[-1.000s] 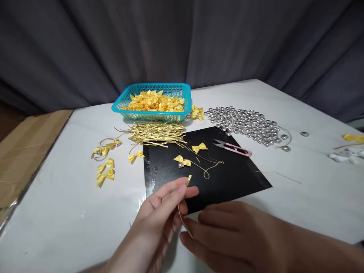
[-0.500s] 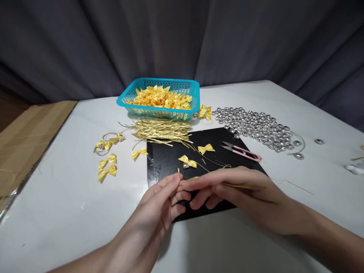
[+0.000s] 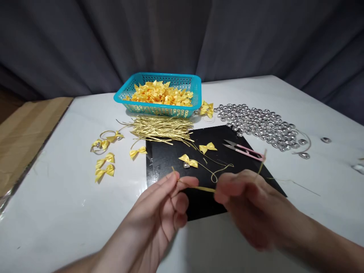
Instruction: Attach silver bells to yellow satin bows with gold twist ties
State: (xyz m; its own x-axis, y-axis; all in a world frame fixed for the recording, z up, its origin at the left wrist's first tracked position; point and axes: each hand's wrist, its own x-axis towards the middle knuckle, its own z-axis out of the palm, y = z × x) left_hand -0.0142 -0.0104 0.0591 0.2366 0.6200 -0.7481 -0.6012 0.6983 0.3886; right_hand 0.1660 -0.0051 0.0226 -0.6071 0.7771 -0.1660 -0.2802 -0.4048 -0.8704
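Observation:
My left hand (image 3: 162,206) pinches one end of a thin gold cord (image 3: 199,187) between thumb and forefinger, above the near edge of a black sheet (image 3: 210,178). My right hand (image 3: 250,206), blurred by motion, grips the same cord further right; the cord's free end sticks up past its fingers. The cord runs taut between both hands. Just beyond lie a yellow ribbon bow with a silver bead (image 3: 188,161), a second yellow bow (image 3: 207,147) and a looped gold cord (image 3: 220,172).
A teal basket (image 3: 159,108) of yellow bows stands at the back, a pile of gold cords (image 3: 162,129) before it. Silver beads (image 3: 258,123) lie right, pink thread snips (image 3: 244,150) on the sheet. Several bows (image 3: 105,167) lie left, near cardboard (image 3: 25,132).
The cord hung slack from my left hand a second ago. My right hand has taken it and slid right, pulling it straight between the hands. The view shifted slightly.

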